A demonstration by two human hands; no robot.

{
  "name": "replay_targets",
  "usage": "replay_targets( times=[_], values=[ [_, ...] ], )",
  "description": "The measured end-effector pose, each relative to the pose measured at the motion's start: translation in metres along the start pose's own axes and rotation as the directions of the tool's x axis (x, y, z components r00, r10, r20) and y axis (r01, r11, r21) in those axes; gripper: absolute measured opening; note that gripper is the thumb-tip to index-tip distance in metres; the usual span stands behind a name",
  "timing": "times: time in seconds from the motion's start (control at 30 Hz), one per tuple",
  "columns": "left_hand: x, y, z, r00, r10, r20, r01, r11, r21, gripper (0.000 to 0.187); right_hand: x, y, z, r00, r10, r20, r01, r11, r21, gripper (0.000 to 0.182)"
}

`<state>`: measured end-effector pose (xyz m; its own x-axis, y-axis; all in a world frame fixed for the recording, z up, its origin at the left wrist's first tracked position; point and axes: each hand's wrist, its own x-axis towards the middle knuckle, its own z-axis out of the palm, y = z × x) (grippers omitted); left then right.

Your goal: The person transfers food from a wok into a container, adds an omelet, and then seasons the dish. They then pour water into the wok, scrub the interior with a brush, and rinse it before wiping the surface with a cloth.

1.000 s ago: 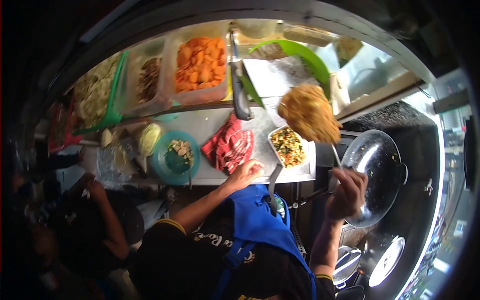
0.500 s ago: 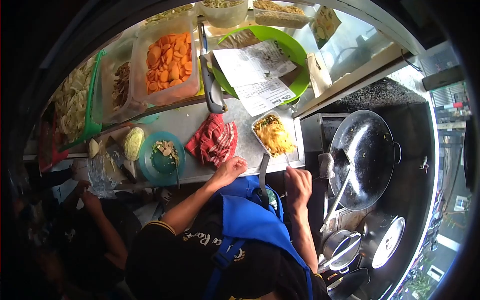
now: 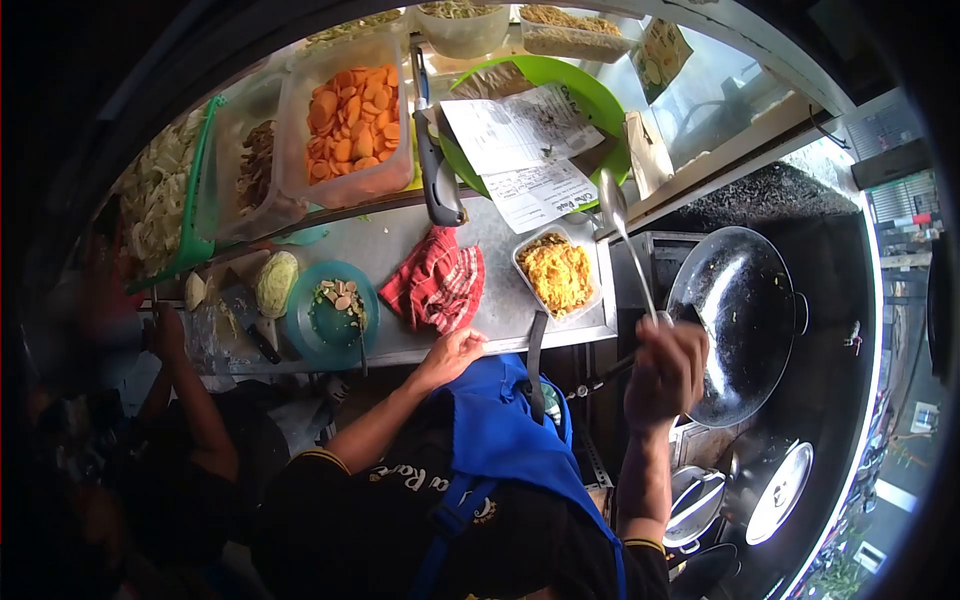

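Note:
My right hand (image 3: 668, 370) is closed around the thin handle of a long metal spoon (image 3: 615, 205), raised with its bowl over the counter's right edge. Left of the spoon, a square plastic box (image 3: 597, 292) sits on the metal counter, filled with noodle-like yellow food (image 3: 557, 275). At the counter's front edge rests my left hand (image 3: 455, 355), fingers loosely curled, with nothing visible in them. Just beyond it lies a crumpled red checked cloth (image 3: 435, 280). To the right of my right hand stands a wok (image 3: 745, 330), partly hidden by that hand.
Behind the counter are a tub of sliced carrots (image 3: 350, 125) and a green bowl (image 3: 585, 90) with papers (image 3: 515, 130). A teal plate (image 3: 325, 335) and a cabbage (image 3: 277, 283) lie left. Another person's hand (image 3: 168, 333) is at far left. Pots (image 3: 780, 490) stand lower right.
My right hand has moved right, away from the food box, and now holds up the spoon. My left hand stays at the counter edge. The whole view has shifted slightly.

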<state>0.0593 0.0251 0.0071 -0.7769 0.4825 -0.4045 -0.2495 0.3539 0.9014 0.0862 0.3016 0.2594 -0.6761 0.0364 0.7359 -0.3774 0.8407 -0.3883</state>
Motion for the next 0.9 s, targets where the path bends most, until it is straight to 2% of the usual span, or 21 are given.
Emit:
replay_targets(
  times=[0.03,0.1,0.13,0.17,0.23,0.27,0.3,0.37,0.43,0.47,0.5,0.53,0.57,0.63,0.7,0.77,0.83,0.87,0.9],
  values=[
    [-0.008,-0.001,-0.002,0.998,-0.028,-0.055,0.03,0.999,0.028,0.024,0.018,0.005,0.011,1.0,-0.017,0.017,0.016,1.0,0.023,0.026],
    [-0.021,-0.017,-0.002,0.993,-0.029,-0.115,0.026,0.999,-0.029,0.025,0.045,0.015,0.043,0.999,0.029,0.03,-0.031,0.997,0.077,0.031],
    [-0.03,-0.021,-0.003,0.983,-0.039,-0.178,0.031,0.999,-0.043,0.025,0.057,0.02,0.054,0.995,0.026,0.093,-0.034,0.995,0.089,0.036],
    [-0.041,-0.027,-0.006,0.967,-0.052,-0.249,0.039,0.997,-0.059,0.025,0.06,0.022,0.065,0.972,0.131,0.197,-0.166,0.97,0.176,0.044],
    [-0.064,-0.037,-0.014,0.955,-0.1,-0.278,0.076,0.992,-0.097,0.025,0.055,0.021,0.069,0.898,0.314,0.309,-0.388,0.896,0.217,0.05],
    [-0.077,-0.042,-0.015,0.943,-0.119,-0.312,0.094,0.991,-0.096,0.025,0.045,0.025,0.069,0.905,0.313,0.288,-0.377,0.904,0.2,0.052],
    [-0.088,-0.045,-0.014,0.931,-0.14,-0.338,0.113,0.989,-0.098,0.025,0.035,0.026,0.067,0.883,0.39,0.262,-0.454,0.852,0.261,0.044],
    [-0.107,-0.076,-0.012,0.891,-0.14,-0.433,0.113,0.99,-0.089,0.023,0.009,0.036,0.059,0.891,0.418,0.176,-0.451,0.857,0.25,0.032],
    [-0.129,-0.117,-0.006,0.824,-0.2,-0.53,-0.01,0.931,-0.366,0.028,-0.039,0.07,0.069,0.804,0.559,0.202,-0.595,0.76,0.262,0.029],
    [-0.143,-0.113,-0.008,0.72,-0.487,-0.494,0.192,0.824,-0.533,0.04,-0.066,0.087,0.077,0.746,0.607,0.273,-0.664,0.71,0.235,0.031],
    [-0.147,-0.111,-0.012,0.715,-0.486,-0.502,0.187,0.825,-0.533,0.04,-0.09,0.1,0.084,0.683,0.648,0.337,-0.725,0.658,0.202,0.033],
    [-0.15,-0.109,-0.017,0.544,-0.666,-0.51,0.177,0.685,-0.706,0.048,-0.109,0.106,0.086,0.605,0.696,0.386,-0.784,0.606,0.136,0.036],
    [-0.149,-0.103,-0.023,0.481,-0.725,-0.492,0.146,0.62,-0.771,0.053,-0.126,0.111,0.087,0.523,0.737,0.428,-0.832,0.552,0.066,0.039],
    [-0.148,-0.082,-0.036,0.345,-0.827,-0.445,0.045,0.488,-0.872,0.064,-0.153,0.122,0.096,0.451,0.778,0.438,-0.885,0.454,0.106,0.048],
    [-0.143,-0.065,-0.05,0.448,-0.814,-0.37,0.035,0.429,-0.903,0.065,-0.161,0.124,0.1,0.417,0.777,0.471,-0.907,0.394,0.152,0.051],
    [-0.136,-0.06,-0.061,0.521,-0.791,-0.32,0.021,0.386,-0.922,0.062,-0.172,0.129,0.106,0.447,0.743,0.499,-0.892,0.411,0.187,0.053],
    [-0.127,-0.069,-0.062,0.559,-0.719,-0.413,0.045,0.524,-0.851,0.05,-0.175,0.131,0.11,0.46,0.708,0.536,-0.885,0.412,0.215,0.056],
    [-0.127,-0.068,-0.062,0.563,-0.693,-0.45,-0.037,0.523,-0.852,0.039,-0.176,0.132,0.111,0.459,0.707,0.538,-0.886,0.406,0.222,0.056],
    [-0.127,-0.07,-0.063,0.558,-0.69,-0.46,-0.061,0.52,-0.852,0.039,-0.175,0.132,0.112,0.456,0.708,0.539,-0.888,0.399,0.228,0.056]
  ],
)
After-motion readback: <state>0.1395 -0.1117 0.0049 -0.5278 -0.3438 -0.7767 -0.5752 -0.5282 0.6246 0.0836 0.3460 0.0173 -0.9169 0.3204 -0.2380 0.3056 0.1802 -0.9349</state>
